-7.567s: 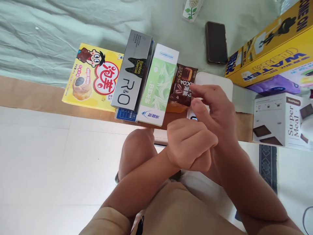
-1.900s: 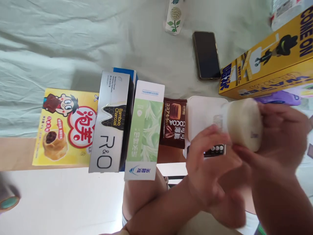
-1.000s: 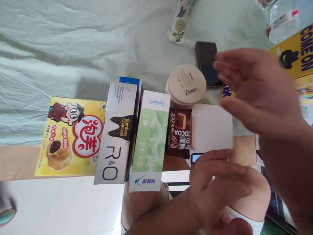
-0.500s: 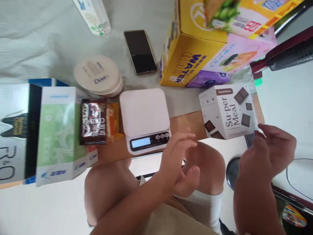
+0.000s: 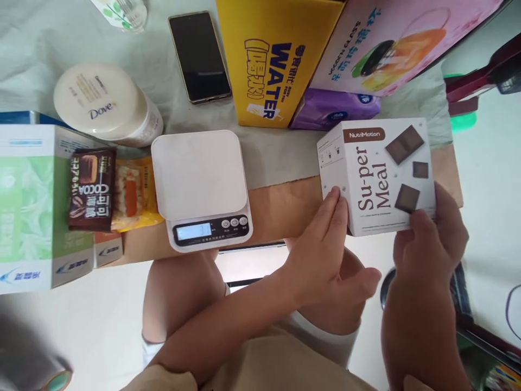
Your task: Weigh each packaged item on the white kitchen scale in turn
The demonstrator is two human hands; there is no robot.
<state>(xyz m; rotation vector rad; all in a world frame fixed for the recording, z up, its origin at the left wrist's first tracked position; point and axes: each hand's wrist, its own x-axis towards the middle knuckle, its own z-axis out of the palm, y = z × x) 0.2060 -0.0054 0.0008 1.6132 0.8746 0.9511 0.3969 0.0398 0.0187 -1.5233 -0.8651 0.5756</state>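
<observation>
A white "Su-per Meal" box (image 5: 376,179) with brown chocolate squares printed on it stands at the near right edge of the table. My right hand (image 5: 433,233) grips its right side, thumb on the front face and fingers going behind. With fingers stretched out and thumb spread away, my left hand (image 5: 321,266) touches the box's left side near the bottom. To the left lies a white kitchen scale (image 5: 199,174) with a lit display and a bare plate. Beside the scale are a brown cocoa snack packet (image 5: 91,190) and a yellow snack packet (image 5: 136,193).
A yellow "WATER" box (image 5: 277,70), a pink box (image 5: 391,46) and a purple pack (image 5: 334,108) stand behind the white box. A Dove jar (image 5: 106,106), a phone (image 5: 199,57) and a green-white carton (image 5: 28,212) are further left. Cardboard (image 5: 280,209) lies along the table's near edge.
My right hand has closed on the box's right side. My left hand has moved right and now touches the box's left side. The view has shifted right and closer.
</observation>
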